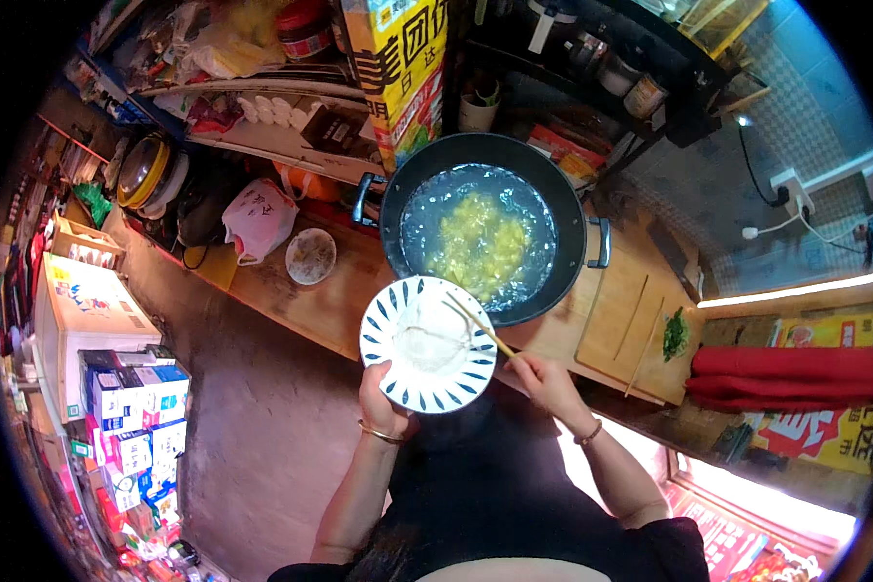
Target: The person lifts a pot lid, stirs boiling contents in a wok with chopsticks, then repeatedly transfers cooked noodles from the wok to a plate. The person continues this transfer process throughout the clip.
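Your left hand (383,403) is clamped on the near-left edge of the leaf-patterned plate (383,325), thumb over the rim, while your right hand (548,388) is closed round the chopsticks (490,333); the two hands are apart, one at each side. The plate sits between you and the wide black pot (475,147), overlapping its near rim in this view — whether it touches the metal, you can't tell from here. With only that one-sided hold visible, the far side could dip if the chopsticks press hard, and the pale white stuff (427,339) on the plate might slide off in a lump. Should that land in the bubbly liquid (427,213) around the yellow pieces (480,242), it would likely splash, and if the liquid is hot, as it appears, your bare fingers and wrists are close enough to catch it. A knock against the pot's rim could jolt your grip too. Mind your right elbow's swing — the cutting board (611,310) and its small heap of greens (676,335) lie on that side, and a careless sweep could scatter them.
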Tool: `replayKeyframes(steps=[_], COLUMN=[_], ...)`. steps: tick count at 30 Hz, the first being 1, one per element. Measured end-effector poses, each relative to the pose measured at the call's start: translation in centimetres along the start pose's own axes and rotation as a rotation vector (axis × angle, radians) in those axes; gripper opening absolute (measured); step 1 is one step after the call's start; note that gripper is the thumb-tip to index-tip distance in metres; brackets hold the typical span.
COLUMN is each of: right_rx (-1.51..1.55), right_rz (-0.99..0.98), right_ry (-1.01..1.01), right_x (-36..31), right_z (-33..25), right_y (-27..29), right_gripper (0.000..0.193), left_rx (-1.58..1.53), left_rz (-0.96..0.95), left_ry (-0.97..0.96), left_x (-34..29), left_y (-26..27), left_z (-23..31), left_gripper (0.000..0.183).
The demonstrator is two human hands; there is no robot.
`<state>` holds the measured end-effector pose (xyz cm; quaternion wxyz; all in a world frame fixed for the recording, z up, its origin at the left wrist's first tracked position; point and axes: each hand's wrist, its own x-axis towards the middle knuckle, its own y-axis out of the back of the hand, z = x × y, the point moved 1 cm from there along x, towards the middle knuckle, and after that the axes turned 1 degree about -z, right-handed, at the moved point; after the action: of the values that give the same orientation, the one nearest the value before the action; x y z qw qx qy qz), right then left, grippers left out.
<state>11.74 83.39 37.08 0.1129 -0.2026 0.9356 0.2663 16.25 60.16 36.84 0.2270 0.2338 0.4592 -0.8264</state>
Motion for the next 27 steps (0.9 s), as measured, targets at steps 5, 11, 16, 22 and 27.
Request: replayKeyframes(steps=[5,11,16,22,27], right_rx=[-0.004,-0.139,-0.308,-0.47,-0.584], right_rz=[0.084,0.15,0.179,0.202,0.172], right_ry=[0.01,0.064,0.132,0.217,0.208], right_x=[-0.4,0.3,0.8,1.0,1.1], right_z=[0.9,1.4,1.2,1.3,1.2], right_y=[-2.2,-2.3,-1.3,-0.7,0.4], right_gripper=[0.02,0.021,0.017,0.013,0.013], left_rx=[0.028,0.057,0.063,0.067,0.063], left_rz=[-0.105,-0.104,-0.101,-0.071,-0.08], left_ry=[-0.058,-0.06,-0.054,-0.105,-0.089], left_x=[0.3,0.2,-0.2,-0.3,-0.4], left_y=[-0.1,0.0,-0.2,0.4,0.0], left_z=[-0.1,-0.2,-0.1,-0.6,-0.4], left_gripper=[0.052,0.055,0.056,0.057,0.057])
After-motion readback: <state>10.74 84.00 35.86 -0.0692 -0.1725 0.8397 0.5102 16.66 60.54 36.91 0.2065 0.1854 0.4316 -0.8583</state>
